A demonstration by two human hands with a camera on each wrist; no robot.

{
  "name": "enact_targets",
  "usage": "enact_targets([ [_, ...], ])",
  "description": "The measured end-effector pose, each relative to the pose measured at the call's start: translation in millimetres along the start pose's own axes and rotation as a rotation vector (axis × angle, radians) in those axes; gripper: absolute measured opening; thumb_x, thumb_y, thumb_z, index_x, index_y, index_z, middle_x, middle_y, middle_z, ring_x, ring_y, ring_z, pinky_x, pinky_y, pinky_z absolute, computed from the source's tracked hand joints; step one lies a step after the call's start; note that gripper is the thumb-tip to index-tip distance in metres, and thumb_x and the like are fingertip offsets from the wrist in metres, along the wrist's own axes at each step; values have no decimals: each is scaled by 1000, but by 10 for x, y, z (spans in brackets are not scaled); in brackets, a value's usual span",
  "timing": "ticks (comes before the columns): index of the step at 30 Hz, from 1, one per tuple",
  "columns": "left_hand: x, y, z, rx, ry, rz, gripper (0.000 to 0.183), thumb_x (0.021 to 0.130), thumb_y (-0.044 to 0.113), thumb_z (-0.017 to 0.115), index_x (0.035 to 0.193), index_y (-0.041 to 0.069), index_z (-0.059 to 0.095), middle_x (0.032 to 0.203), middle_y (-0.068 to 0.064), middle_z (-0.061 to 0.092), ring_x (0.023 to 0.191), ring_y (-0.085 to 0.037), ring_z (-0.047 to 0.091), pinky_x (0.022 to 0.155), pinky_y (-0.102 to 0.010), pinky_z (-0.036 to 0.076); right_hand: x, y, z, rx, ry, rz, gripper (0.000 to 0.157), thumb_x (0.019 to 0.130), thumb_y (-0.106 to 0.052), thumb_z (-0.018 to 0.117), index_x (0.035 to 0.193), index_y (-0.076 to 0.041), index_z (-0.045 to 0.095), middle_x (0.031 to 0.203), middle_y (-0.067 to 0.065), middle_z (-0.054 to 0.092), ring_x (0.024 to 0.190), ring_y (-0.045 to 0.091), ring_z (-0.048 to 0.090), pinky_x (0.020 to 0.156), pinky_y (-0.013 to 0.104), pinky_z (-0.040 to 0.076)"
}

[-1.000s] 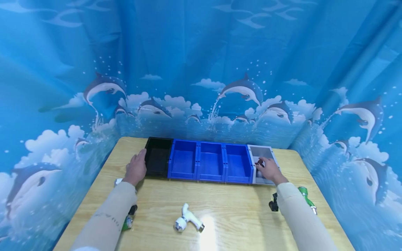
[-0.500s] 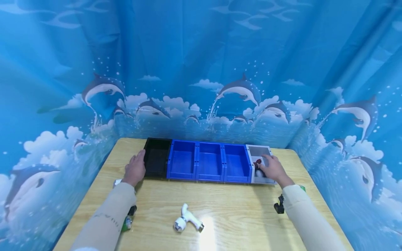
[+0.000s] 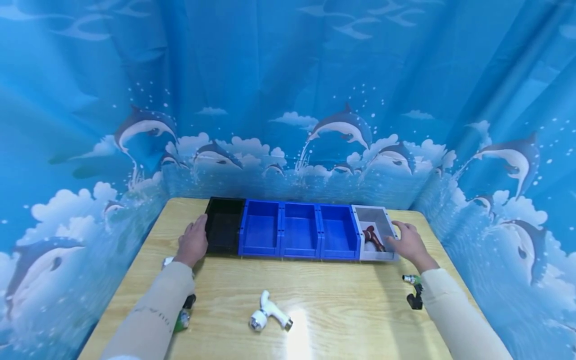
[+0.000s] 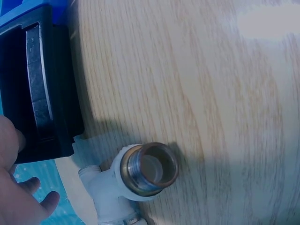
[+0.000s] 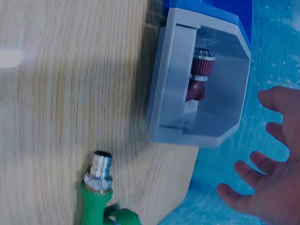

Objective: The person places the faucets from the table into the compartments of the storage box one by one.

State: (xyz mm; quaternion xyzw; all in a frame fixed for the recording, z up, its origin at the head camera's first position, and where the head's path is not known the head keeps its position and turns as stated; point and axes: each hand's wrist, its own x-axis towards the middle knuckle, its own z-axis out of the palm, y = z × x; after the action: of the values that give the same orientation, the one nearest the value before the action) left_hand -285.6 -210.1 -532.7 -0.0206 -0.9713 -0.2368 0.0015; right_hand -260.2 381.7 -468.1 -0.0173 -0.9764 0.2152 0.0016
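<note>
Where dolphin curtain backs wood-grain table, right hand loose; left hand touching black bin, grip unclear.

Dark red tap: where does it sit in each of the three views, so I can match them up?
Head: dark red tap right of centre, below mid-height, inside the grey bin at the row's right end.
Left wrist: not in it.
Right wrist: right of centre, upper half, inside the same grey bin, partly hidden by the bin's wall.
Shared landmark: the wooden tabletop, in all three views.
</note>
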Motion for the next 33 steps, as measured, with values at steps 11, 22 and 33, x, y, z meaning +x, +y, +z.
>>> enact_targets([
  [11, -12, 28, -36, 2, 10, 6, 56, 100, 0, 34, 153, -1, 16, 158, -22, 18, 138, -51, 19, 101, -73, 26, -92, 220, -137, -15, 12, 11, 68, 94, -27, 59, 143, 11, 31, 138, 46, 24, 122, 62, 31, 99, 70, 32],
  [22, -7, 40, -29, -4, -13, 1, 56, 102, 3, 33, 154, 0, 14, 158, -22, 17, 138, -51, 19, 102, -72, 25, -229, 390, -258, -15, -56, 93, 85, 94, -46, 57, 147, 10, 23, 141, 47, 18, 124, 64, 26, 96, 73, 30],
  [33, -32, 65, -53, 7, -22, -5, 56, 102, 3, 33, 154, -1, 12, 159, -23, 15, 138, -52, 17, 103, -72, 23, -337, 565, -292, -3, -116, 156, 100, 89, -57, 59, 146, 14, 18, 139, 50, 12, 125, 65, 18, 96, 74, 30],
])
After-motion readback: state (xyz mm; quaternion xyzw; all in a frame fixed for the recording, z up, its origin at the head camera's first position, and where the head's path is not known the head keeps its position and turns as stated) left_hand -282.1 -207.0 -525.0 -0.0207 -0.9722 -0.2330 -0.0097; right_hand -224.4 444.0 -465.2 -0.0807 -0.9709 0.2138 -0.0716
